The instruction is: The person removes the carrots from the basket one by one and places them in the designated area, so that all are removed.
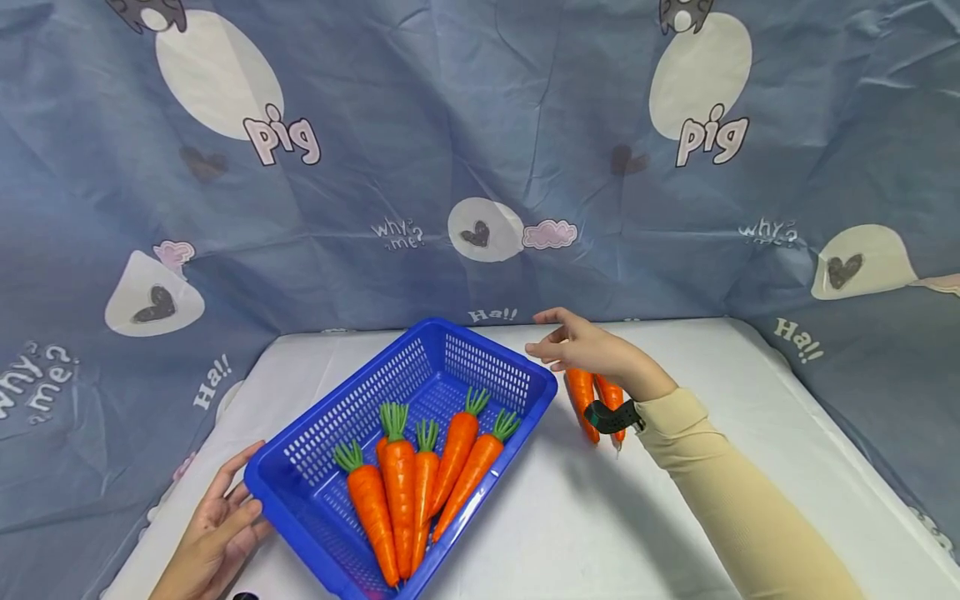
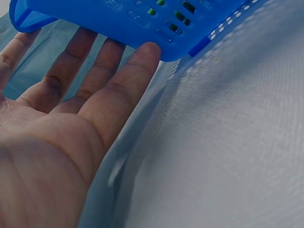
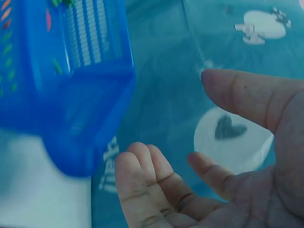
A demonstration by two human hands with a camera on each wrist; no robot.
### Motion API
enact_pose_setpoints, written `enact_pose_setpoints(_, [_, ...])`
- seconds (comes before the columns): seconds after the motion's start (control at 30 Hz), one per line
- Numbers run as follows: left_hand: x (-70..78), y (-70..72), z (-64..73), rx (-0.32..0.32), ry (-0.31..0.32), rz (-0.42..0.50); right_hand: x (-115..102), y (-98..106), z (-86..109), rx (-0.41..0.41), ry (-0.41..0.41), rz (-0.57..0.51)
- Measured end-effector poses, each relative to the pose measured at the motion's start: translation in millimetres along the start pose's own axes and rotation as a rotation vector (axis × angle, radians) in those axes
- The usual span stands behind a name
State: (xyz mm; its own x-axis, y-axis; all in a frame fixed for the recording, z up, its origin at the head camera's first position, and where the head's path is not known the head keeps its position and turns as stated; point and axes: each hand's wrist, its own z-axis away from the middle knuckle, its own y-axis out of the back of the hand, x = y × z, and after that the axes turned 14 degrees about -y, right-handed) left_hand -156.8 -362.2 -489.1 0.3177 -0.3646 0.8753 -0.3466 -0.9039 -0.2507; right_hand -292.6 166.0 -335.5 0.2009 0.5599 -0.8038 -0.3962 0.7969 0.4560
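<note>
A blue plastic basket (image 1: 337, 533) with slotted sides sits at an angle on the white table, holding several orange carrots (image 1: 400, 492) with green tops. At its left corner is my left hand (image 1: 221, 525), fingers mostly straight and fingertips right at the rim. The left wrist view shows that hand's thumb and fingers (image 2: 116, 95) extended against the basket's end. My right hand (image 1: 588, 343), fingers spread and holding nothing, hovers just beyond the basket's right corner. Two more carrots (image 1: 581, 400) lie on the table under the right wrist, their tops hidden by the hand.
The white tabletop (image 1: 570, 533) stretches right of the basket. Behind it hangs a blue-grey printed cloth (image 1: 465, 108), which also runs along both sides. A black band (image 1: 611, 415) circles the right wrist over a beige sleeve (image 1: 720, 475).
</note>
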Motion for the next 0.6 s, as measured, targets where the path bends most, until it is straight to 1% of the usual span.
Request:
enact_pose_setpoints(0.13, [0.6,-0.8,0.1,-0.008,-0.009,0.004,-12.8,-14.1,-2.0,-0.033,0.015,-0.010])
enact_pose_setpoints(0.37, [1.5,-2.2,0.0,-0.018,-0.012,0.012,-22.9,-33.8,-7.9,-0.081,0.040,-0.009])
enact_pose_setpoints(0.6, [1.7,-2.1,0.5,0.000,0.001,0.015,-32.6,-55.0,-10.3,-0.126,0.057,-0.017])
